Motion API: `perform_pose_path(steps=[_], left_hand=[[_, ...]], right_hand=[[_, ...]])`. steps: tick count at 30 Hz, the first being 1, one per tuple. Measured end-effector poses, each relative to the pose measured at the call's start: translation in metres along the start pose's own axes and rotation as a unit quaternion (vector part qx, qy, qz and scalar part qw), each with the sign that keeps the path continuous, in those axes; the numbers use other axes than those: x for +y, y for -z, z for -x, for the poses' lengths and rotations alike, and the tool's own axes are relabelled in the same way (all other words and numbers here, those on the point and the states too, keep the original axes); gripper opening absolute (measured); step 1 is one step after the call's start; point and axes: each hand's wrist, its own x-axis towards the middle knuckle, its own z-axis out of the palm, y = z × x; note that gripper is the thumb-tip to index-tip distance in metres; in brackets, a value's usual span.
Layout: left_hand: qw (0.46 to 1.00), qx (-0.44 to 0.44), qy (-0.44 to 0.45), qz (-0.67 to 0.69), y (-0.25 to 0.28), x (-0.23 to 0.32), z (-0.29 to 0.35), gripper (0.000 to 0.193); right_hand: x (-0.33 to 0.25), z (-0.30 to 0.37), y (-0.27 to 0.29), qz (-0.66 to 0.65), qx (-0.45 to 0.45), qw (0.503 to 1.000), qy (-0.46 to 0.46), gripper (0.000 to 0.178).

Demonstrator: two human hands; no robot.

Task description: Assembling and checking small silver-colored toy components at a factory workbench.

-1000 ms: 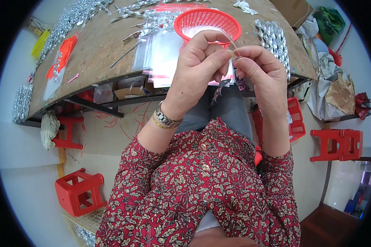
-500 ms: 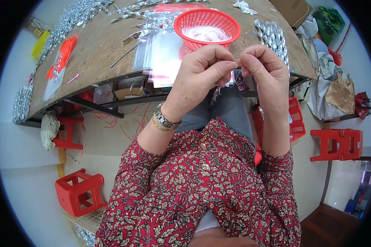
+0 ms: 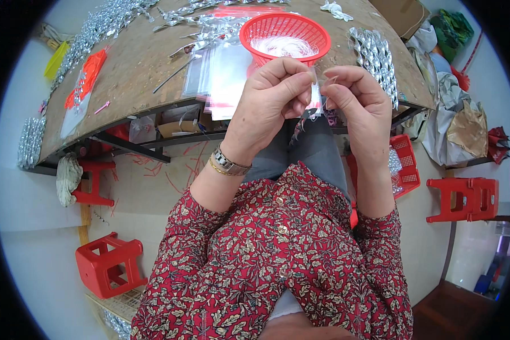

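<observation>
Both my hands are raised over the near edge of the table, a small gap between their fingertips. My left hand (image 3: 272,102) is closed in a pinch of thumb and forefinger. A shiny twisted strip (image 3: 296,132) hangs just below it, though the grip itself is partly hidden. My right hand (image 3: 361,105) pinches a fine clear thread (image 3: 330,80), which shows faintly at its fingertips. Just beyond the hands stands a red plastic basket (image 3: 317,28) holding a heap of fine white threads (image 3: 283,46).
Clear plastic bags (image 3: 228,85) lie left of the basket, with silver twisted strips (image 3: 374,54) to its right. More silver strips (image 3: 105,28) line the table's far left. A thin dark rod (image 3: 175,75) lies nearby. Red stools (image 3: 110,265) and a red crate (image 3: 405,164) stand below.
My hands have drawn apart: fingertips that met half a second ago are now separated. The left hand has shifted slightly left, and the right hand has lowered a little.
</observation>
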Motion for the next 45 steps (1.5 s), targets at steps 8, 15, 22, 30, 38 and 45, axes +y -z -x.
perform_pose_path(steps=[8,15,22,30,38,45], left_hand=[[0.998,0.001,-0.011,-0.069,-0.002,-0.002,0.004,0.007],[0.992,-0.016,-0.010,-0.126,-0.006,0.003,0.009,0.008],[0.963,-0.008,-0.096,-0.251,-0.009,0.000,0.009,0.009],[0.991,0.050,-0.056,-0.114,-0.007,-0.001,0.005,0.011],[0.992,0.060,-0.060,-0.089,-0.003,-0.006,0.002,0.012],[0.997,0.061,-0.030,-0.040,-0.002,-0.010,0.002,0.013]], right_hand=[[0.003,0.002,-0.003,0.123,-0.004,0.991,0.049,0.009],[-0.001,0.001,0.000,0.142,0.019,0.989,0.039,0.005],[-0.004,-0.003,0.003,0.079,0.025,0.996,0.015,0.007],[-0.005,0.002,0.000,0.064,-0.003,0.997,-0.039,0.021],[-0.002,0.008,-0.005,0.098,-0.016,0.994,-0.036,0.032],[0.007,0.010,-0.005,0.117,-0.018,0.993,-0.009,0.035]])
